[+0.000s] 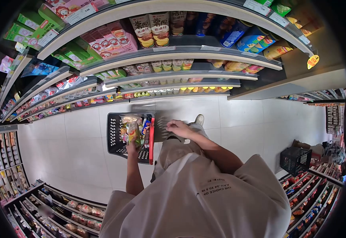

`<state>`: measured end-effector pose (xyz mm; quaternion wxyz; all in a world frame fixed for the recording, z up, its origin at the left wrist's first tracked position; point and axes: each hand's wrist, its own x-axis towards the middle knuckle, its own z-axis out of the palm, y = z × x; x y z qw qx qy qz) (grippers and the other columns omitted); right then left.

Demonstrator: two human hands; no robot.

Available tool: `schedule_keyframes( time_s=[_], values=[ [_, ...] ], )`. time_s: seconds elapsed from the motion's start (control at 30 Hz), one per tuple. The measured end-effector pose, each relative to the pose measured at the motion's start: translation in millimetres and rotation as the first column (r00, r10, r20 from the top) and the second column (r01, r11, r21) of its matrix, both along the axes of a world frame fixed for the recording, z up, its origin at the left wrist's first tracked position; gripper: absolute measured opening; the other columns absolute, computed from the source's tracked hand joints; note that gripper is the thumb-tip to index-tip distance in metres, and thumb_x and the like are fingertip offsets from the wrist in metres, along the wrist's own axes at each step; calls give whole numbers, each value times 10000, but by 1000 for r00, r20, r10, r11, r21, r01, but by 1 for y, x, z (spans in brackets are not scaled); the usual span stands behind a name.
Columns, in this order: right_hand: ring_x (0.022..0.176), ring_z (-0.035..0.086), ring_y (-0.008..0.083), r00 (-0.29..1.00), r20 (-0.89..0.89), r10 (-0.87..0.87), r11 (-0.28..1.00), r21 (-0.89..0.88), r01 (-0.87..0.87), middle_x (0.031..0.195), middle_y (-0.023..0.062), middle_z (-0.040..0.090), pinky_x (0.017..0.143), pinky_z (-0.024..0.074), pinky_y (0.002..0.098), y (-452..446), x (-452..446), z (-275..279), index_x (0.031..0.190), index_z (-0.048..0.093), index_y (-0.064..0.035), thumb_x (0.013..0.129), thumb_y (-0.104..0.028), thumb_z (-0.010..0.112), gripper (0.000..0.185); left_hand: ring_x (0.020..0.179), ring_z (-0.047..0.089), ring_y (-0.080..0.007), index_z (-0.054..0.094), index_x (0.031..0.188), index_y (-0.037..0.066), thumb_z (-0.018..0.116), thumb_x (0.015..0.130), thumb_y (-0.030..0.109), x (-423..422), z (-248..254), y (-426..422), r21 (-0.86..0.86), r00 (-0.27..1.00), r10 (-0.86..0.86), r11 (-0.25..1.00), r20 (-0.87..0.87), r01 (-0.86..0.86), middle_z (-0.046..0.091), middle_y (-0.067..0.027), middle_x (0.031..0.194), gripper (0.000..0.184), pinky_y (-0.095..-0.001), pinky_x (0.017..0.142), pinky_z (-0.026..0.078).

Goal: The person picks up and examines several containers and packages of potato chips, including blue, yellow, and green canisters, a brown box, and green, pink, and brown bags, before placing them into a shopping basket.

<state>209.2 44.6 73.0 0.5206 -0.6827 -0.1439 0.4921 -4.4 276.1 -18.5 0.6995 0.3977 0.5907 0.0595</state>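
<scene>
- Snack packet (132,129): I'm seeing the left hand (131,146) clasping it at the basket (152,142).
- Right hand (177,127): hanging half open (seemingly empty).
- Shelves (181,56): blocking the way ahead.

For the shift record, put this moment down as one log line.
left hand: gripping packet at basket | right hand: no item visible | basket: packaged goods inside | shelves: stocked, ahead

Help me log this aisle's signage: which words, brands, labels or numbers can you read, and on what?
"薯愿", "非油炸": snack packs, top centre.
"THE CHOICE OF": shirt; its other print is unclear.
Too small or blurred: held packet, other packages, price tags, yellow tag.
</scene>
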Motion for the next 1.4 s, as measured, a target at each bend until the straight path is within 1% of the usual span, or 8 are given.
schedule_keyframes(
  time_s=[0.47, 0.67, 0.73, 0.83, 0.87, 1.1, 1.23, 1.4],
  values=[
    [907, 632, 215, 954, 231, 189, 953, -276, -122, 972, 113, 669, 818, 486, 314, -36, 2, -10, 1081, 632, -20, 826, -278, 629, 363, 790, 568, -188, 495, 1261, 238, 691, 788, 24, -57, -84, -7, -91, 973, 195, 974, -125, -207, 581, -3, 1010, 554, -375, 604, 481],
    [917, 636, 217, 961, 208, 182, 939, -326, -107, 985, 128, 672, 819, 487, 317, -46, 20, -13, 1074, 626, -17, 826, -272, 620, 356, 1095, 501, -244, 445, 1337, 261, 579, 836, 32, -56, -96, -2, 5, 989, 0, 1000, -149, 1, 493, -63, 1251, 567, -435, 808, 481],
    [920, 638, 220, 959, 228, 165, 938, -338, -81, 986, 132, 674, 824, 488, 318, -53, 29, -19, 1069, 626, -15, 827, -270, 620, 352, 1183, 457, -287, 417, 1368, 268, 549, 836, 105, -73, -167, 13, 120, 560, -424, 712, -712, 692, 411, -114, 1352, 572, -495, 860, 456],
    [931, 641, 231, 954, 263, 146, 929, -368, -41, 992, 141, 676, 836, 488, 321, -69, 47, -31, 1071, 624, -14, 826, -271, 622, 355, 1290, 344, -318, 407, 1370, 304, 559, 828, 187, -46, -127, 6, 94, 688, -378, 835, -619, 542, 306, -150, 1426, 576, -444, 985, 404],
    [939, 642, 238, 949, 278, 149, 921, -389, -30, 999, 146, 676, 843, 487, 323, -77, 53, -34, 1077, 624, -14, 825, -274, 623, 362, 1120, 494, -254, 521, 1272, 194, 593, 848, 243, 5, -26, -21, -118, 910, -144, 987, -388, 105, 491, -145, 1230, 433, -379, 882, 454],
    [926, 648, 240, 952, 306, -12, 851, -497, 171, 1002, 166, 673, 824, 501, 331, -136, 105, -11, 1102, 619, -1, 817, -235, 608, 369, 458, 480, -140, 638, 815, -8, 424, 885, 615, 37, -41, -57, 89, 966, -250, 965, 58, 245, 554, -36, 606, 662, -289, 419, 369],
    [822, 633, 182, 905, 336, -259, 872, -322, 369, 921, 139, 667, 741, 514, 313, -190, 150, -34, 1049, 607, 66, 829, -154, 568, 314, 341, 449, -170, 523, 471, 87, 471, 835, 663, 58, 29, -75, -22, 913, -395, 919, -99, 395, 402, -28, 392, 683, -317, 366, 354],
    [761, 617, 157, 751, 316, -580, 784, -36, 620, 868, 83, 657, 661, 477, 269, -243, 221, 23, 1005, 606, 24, 867, -124, 536, 215, 555, 547, -212, 622, 715, -2, 682, 760, 415, 57, 7, -86, 299, 776, -491, 730, -395, 615, 576, -72, 622, 423, -351, 541, 400]
  ],
)
